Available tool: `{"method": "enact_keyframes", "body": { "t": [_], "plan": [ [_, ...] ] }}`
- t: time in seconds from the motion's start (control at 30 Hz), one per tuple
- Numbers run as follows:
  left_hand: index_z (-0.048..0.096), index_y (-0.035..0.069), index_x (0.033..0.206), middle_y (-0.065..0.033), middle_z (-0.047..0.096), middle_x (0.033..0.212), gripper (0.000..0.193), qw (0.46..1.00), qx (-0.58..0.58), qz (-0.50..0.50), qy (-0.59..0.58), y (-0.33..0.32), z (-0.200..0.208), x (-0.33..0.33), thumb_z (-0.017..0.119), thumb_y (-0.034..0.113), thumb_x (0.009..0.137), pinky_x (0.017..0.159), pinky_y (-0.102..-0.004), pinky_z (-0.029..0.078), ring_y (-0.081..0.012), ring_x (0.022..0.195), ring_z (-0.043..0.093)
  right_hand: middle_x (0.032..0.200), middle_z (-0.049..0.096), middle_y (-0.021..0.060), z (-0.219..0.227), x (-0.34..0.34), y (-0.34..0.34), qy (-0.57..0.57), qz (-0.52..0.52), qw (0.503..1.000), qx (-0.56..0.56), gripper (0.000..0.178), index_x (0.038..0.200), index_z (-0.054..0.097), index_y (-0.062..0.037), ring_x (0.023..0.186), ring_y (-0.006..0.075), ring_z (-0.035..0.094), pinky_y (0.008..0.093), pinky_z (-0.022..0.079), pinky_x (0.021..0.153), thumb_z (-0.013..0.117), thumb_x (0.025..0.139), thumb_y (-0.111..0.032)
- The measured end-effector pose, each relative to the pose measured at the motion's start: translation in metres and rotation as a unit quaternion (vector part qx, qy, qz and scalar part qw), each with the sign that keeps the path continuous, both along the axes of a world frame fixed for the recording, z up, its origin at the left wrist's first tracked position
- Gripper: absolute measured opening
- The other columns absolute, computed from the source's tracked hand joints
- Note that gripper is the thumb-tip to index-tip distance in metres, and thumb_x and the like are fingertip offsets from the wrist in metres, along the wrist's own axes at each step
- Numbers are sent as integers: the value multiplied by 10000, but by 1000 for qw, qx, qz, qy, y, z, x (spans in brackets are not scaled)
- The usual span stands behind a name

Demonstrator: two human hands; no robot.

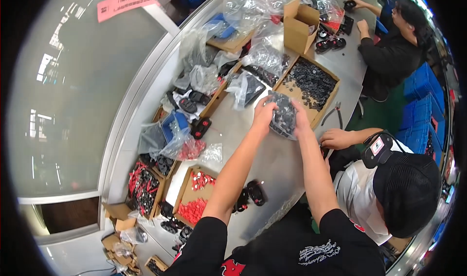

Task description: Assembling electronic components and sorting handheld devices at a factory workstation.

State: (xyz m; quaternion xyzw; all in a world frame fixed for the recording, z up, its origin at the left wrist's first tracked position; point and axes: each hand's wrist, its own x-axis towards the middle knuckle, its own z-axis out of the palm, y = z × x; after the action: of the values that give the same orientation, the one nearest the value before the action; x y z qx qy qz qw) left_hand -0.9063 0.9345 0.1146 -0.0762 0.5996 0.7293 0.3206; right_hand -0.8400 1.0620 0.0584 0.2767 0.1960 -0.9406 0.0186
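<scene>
From the wearer's head, the surface [278,161] is viewed from above by one fisheye camera, faced down and forward; the hands [264,114] are seen near, with straight edges bent toward the rim.

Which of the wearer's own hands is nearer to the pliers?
Right. The right hand grips the right side of the bag, left of the pliers; the left hand is farther left, holding the bag's other side.
</scene>
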Motion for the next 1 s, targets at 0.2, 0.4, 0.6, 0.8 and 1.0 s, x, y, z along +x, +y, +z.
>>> {"method": "enact_keyframes", "body": {
  "t": [0.2, 0.4, 0.6, 0.8, 1.0],
  "plan": [
    [540, -11, 1269, -96, 623, 1005, 559, 992, 75, 74, -69, -3, -41, -16, 551, 11, 710, 779, -295, 495, -191, 886, 595, 1167, 652, 151, -2, 11, -15, 69, -85, 993, -39, 471, 1215, 580, -36, 1019, 289, 654, 432, 529, 913, 514, 958, -425],
    [586, -10, 1073, -85, 613, 945, 383, 982, 148, 80, -83, 24, -40, 5, 518, -3, 697, 771, -307, 494, -197, 865, 595, 1163, 647, 137, -33, 26, -9, 10, -83, 995, -44, 389, 1227, 563, -78, 1011, 277, 652, 471, 525, 910, 547, 955, -356],
    [622, 44, 965, -44, 620, 811, 316, 987, -128, -61, -70, -3, -40, -26, 661, 257, 734, 575, -303, 462, -167, 649, 576, 950, 699, 107, -21, 20, -19, -21, -26, 995, -92, 244, 1083, 612, -35, 796, 243, 692, 408, 587, 718, 546, 929, -212],
    [656, 8, 965, -89, 656, 862, 494, 981, -164, -79, -68, 24, -29, -47, 745, 449, 759, 515, -299, 473, -185, 634, 619, 830, 717, 42, -15, 25, -13, -24, 12, 996, -82, 269, 988, 664, -87, 653, 183, 680, 346, 549, 514, 541, 906, -311],
    [677, -55, 889, -105, 685, 839, 299, 993, -96, -51, -40, 20, -67, -67, 800, 153, 714, 581, -343, 524, -204, 677, 658, 811, 716, 3, -3, 17, -9, -30, 28, 996, -78, 255, 935, 672, -134, 601, 161, 657, 313, 494, 464, 554, 909, -359]
  ]
}}
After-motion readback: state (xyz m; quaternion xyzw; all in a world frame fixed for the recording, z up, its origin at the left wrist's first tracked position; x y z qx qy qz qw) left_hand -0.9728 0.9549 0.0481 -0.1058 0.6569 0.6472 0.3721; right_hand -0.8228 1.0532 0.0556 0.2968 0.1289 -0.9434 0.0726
